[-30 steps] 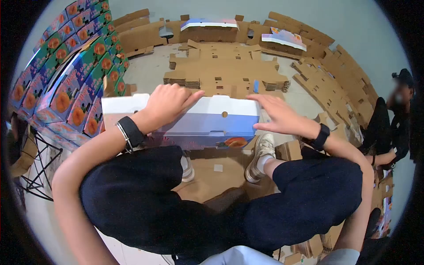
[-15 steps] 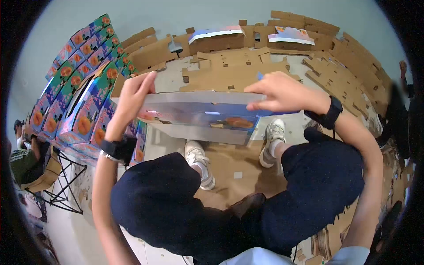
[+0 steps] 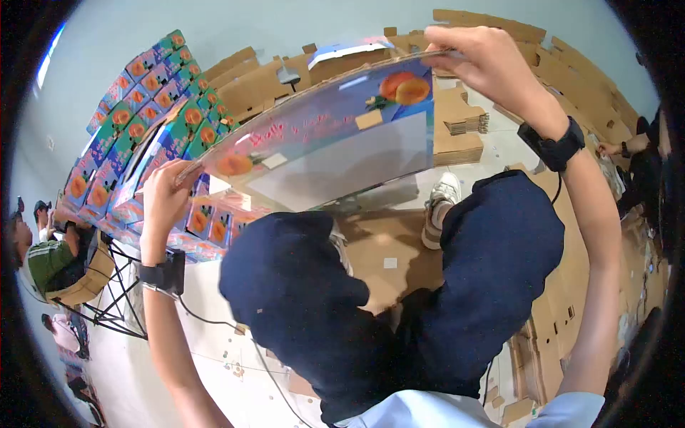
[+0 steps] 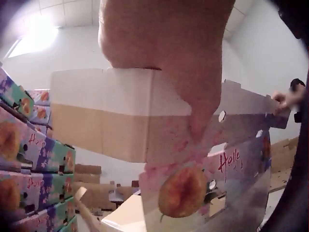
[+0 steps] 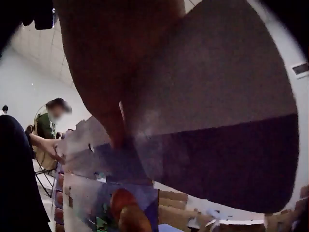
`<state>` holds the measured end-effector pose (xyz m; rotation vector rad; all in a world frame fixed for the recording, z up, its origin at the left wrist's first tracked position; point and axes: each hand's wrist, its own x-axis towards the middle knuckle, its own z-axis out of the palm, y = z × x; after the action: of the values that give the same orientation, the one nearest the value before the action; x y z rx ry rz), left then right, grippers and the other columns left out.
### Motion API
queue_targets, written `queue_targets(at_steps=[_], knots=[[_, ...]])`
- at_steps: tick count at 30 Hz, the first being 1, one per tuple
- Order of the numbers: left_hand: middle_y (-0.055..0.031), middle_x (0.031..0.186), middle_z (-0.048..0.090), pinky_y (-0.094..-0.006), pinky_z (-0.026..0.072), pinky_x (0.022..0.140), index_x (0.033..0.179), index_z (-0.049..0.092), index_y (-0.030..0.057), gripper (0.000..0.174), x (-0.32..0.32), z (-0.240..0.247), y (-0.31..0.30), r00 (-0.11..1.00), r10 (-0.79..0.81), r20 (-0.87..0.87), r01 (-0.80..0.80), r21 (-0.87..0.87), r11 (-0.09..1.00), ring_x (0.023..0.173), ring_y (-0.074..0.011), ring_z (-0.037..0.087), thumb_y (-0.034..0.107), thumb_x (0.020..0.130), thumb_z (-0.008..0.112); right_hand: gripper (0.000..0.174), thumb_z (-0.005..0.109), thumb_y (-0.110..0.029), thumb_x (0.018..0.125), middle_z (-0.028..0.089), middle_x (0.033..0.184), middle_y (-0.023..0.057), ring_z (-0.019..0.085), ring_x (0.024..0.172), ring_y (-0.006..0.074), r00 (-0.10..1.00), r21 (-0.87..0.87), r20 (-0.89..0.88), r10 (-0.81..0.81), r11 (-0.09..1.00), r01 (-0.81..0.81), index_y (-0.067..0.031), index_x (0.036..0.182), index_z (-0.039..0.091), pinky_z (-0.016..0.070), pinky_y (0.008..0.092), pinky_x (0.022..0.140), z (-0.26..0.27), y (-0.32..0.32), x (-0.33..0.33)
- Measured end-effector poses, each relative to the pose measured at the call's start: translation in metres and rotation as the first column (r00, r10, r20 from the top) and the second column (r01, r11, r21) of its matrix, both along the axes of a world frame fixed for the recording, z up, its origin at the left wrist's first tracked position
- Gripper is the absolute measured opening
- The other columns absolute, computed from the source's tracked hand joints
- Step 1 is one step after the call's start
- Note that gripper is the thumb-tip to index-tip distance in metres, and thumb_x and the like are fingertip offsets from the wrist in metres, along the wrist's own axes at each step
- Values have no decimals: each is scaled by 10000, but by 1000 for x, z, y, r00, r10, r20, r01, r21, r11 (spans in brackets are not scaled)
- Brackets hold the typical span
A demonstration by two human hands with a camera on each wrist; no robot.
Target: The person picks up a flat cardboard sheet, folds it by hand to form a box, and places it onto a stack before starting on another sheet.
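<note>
In the head view a printed cardboard box blank [image 3: 321,128], with fruit pictures and red lettering, hangs at a slant before the knees, its right end higher. My left hand [image 3: 168,200] grips its lower left end. At its upper right corner my right hand [image 3: 485,60] pinches the top edge, thumb below and fingers above. The left wrist view shows the left hand [image 4: 169,53] on the white and tan edge flap, near a fruit picture. In the right wrist view, the right hand [image 5: 111,63] holds the white and purple flap.
Stacked fruit boxes [image 3: 118,164] rise at the left. Flat brown cardboard [image 3: 457,121] lies in piles on the floor, with more along the wall. A black-framed folding chair [image 3: 114,292] bears a seated person at far left. Another person is at the right edge.
Both hands have lifted the box blank off the floor area and turned it, the right hand rising most. Its printed fruit face now shows. The left hand has moved left and down.
</note>
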<state>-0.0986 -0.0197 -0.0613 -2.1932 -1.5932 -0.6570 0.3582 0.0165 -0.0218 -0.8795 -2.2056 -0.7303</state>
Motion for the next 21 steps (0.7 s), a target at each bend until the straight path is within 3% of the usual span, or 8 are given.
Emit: queue_targets(at_steps=[3,5,9,12,13,16,19,21], knots=[[-165,899,650,-347,478,696,943,670,31,161,9,21,-7,997,-48,-61,55,131,990,831,-347,620,113,816,616,238,643,-102,781,659,807,112,625,716,288,992,209,-104,-78,973,98,-60,1011,600,490,318,662,17,-22,10],[-164,890,653,-332,481,692,954,669,33,158,22,33,-16,994,-105,7,99,261,960,814,-339,628,98,822,612,214,635,-226,828,604,665,160,618,605,323,982,212,-121,-148,962,171,-43,778,536,455,375,518,46,-60,8],[-161,799,646,-297,469,599,940,667,31,142,40,50,-29,984,-178,8,169,273,947,690,-314,632,71,813,616,348,706,-267,765,466,590,188,483,533,363,939,214,-82,-335,914,345,-20,742,461,355,362,470,68,-103,15],[-157,756,644,-315,459,572,897,677,44,132,78,46,-37,968,-246,-56,252,187,950,655,-307,626,78,775,638,186,655,-125,768,601,739,143,597,667,298,952,-158,26,-304,939,304,-16,885,561,446,332,595,59,-85,81],[-157,756,644,-315,459,572,897,677,44,132,86,37,-30,963,-265,-45,269,173,948,655,-307,626,78,775,638,208,635,-65,764,665,808,115,647,708,238,980,-409,18,-198,893,188,-25,967,626,493,313,660,58,-77,89],[-152,669,616,-370,456,555,808,665,59,108,103,17,-2,929,-359,-87,352,-91,932,617,-310,611,137,735,650,182,654,-90,703,680,770,106,630,723,144,886,-685,272,-374,572,452,-40,871,701,503,305,678,47,-70,91],[-162,630,588,-407,464,557,778,658,69,157,129,6,22,902,-423,-87,338,-469,816,632,-320,614,219,736,651,254,704,-256,775,691,763,54,598,684,113,967,-958,126,-221,224,176,-37,904,697,473,295,637,-5,-23,118],[-181,624,583,-425,466,549,734,660,64,215,136,-15,56,883,-467,-40,391,-487,781,627,-338,610,279,727,662,386,642,-437,833,614,672,73,531,624,130,994,-976,109,-25,188,112,-63,912,698,443,312,614,-66,27,149]])
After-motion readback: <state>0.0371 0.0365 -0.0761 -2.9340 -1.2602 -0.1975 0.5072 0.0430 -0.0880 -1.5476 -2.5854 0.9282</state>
